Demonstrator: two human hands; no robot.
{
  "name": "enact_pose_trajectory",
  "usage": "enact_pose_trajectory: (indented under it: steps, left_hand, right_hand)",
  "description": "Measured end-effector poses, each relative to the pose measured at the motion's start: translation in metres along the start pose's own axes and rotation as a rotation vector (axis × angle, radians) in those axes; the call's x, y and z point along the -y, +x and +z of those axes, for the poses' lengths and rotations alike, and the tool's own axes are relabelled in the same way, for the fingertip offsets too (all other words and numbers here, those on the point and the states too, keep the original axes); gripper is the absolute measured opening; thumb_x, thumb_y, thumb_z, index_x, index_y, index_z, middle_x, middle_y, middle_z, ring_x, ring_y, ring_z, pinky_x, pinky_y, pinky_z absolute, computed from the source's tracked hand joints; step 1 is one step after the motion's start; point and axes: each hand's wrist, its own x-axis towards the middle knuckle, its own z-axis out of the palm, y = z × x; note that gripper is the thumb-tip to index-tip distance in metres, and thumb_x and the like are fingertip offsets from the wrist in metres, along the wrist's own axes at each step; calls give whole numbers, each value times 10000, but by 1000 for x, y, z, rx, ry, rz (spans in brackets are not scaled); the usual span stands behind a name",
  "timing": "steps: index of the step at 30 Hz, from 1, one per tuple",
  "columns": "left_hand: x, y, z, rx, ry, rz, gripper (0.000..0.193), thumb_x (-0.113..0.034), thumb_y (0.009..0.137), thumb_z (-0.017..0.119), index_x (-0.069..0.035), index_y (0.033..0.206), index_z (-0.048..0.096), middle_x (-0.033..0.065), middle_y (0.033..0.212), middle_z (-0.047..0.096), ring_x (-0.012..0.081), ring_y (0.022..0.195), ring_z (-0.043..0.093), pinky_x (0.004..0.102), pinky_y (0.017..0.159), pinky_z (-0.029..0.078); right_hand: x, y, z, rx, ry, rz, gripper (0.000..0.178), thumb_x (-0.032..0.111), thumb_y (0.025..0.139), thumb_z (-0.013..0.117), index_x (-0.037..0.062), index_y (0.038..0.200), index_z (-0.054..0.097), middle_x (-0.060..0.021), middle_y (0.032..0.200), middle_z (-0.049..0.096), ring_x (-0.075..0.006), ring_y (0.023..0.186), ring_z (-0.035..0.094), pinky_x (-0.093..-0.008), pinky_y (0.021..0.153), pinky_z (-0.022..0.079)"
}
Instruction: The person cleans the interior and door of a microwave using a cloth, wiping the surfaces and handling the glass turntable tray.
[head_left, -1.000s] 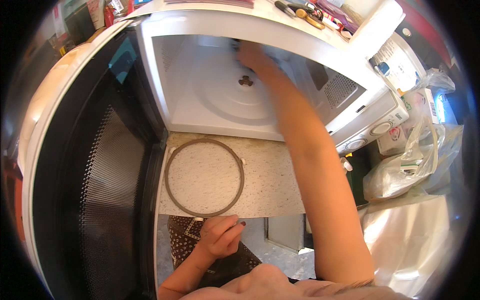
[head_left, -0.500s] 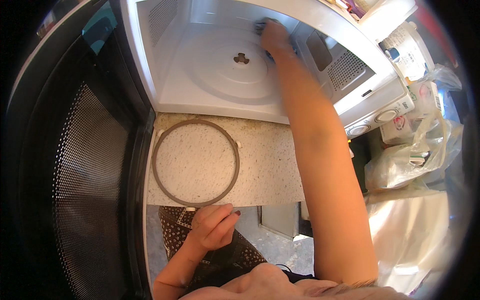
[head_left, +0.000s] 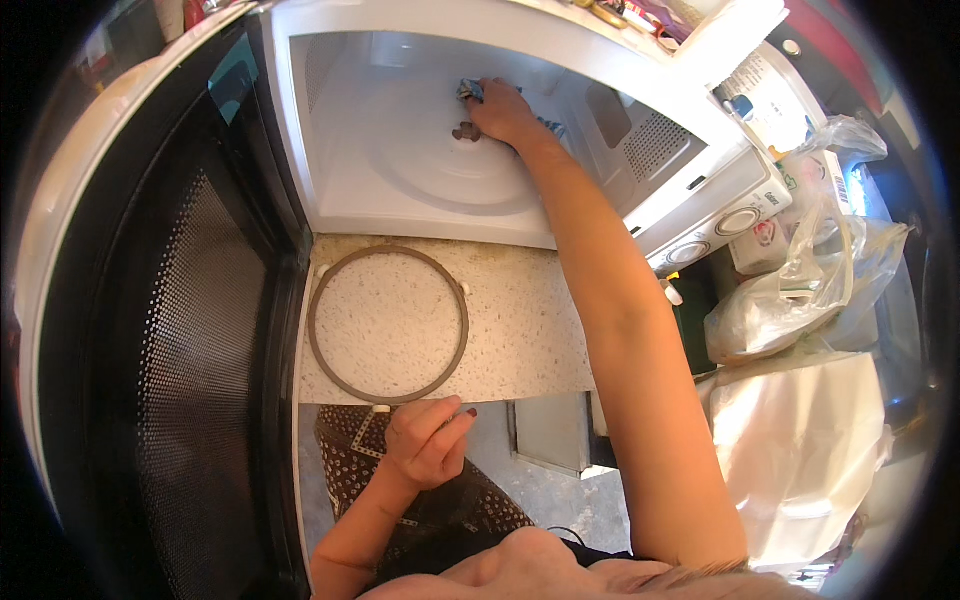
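Inside the white microwave (head_left: 350, 215), my right hand (head_left: 503, 112) is closed on a blue patterned cloth (head_left: 470, 90) and presses it to the cavity floor. Parts of the cloth stick out on both sides of the hand. The brown turntable coupler (head_left: 466, 131) stands just beside my fingers. A brown roller ring (head_left: 464, 335) with small white wheels lies on the speckled counter (head_left: 530, 320) in front of the microwave. Near that counter's front edge, just below the ring, my left hand (head_left: 428, 443) is loosely curled, with nothing visible in its fingers.
The black microwave door (head_left: 200, 330) hangs wide open on the left. Two dials (head_left: 738, 221) sit on the control panel at the right. Further right are a clear plastic bag (head_left: 770, 315), boxes and a white plastic bag (head_left: 800, 450). Small items lie on top of the microwave.
My right hand has moved left and nearer with the cloth, from the back right of the cavity to beside the coupler. The left hand stays by the counter edge. The view has shifted slightly.
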Motion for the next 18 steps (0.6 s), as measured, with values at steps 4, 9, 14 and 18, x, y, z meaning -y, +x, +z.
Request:
enact_pose_trajectory:
  steps: [4,9,14,18]
  left_hand:
    - [-1,4,-3,-20,-3,-13,289,49,726,672,-65,990,656,87,1088,613,237,886,596,314,742,510]
    - [-2,4,-7,26,32,-9,301,52,723,672,-62,1001,657,88,1088,616,238,888,602,323,760,517]
    - [1,-1,-6,35,-28,-21,290,58,716,618,-64,977,652,109,1066,609,269,875,605,359,764,504]
    - [-2,0,-7,28,4,-30,312,62,717,639,-60,1004,653,97,1084,610,253,896,597,339,768,511]
  right_hand:
    - [30,11,6,2,145,-170,486,316,930,511,-4,1295,523,-225,1386,458,-380,1328,356,-457,1072,351]
    - [25,33,29,-109,-81,-241,430,282,943,504,28,1287,549,-197,1380,470,-360,1308,363,-452,1067,358]
    - [-59,31,5,-45,-268,-130,319,172,921,506,5,1179,591,-194,1309,513,-367,1206,476,-448,1047,388]
    - [-22,-4,-28,-113,-335,172,312,118,892,478,-7,1152,594,-200,1314,508,-378,1209,486,-447,1038,406]
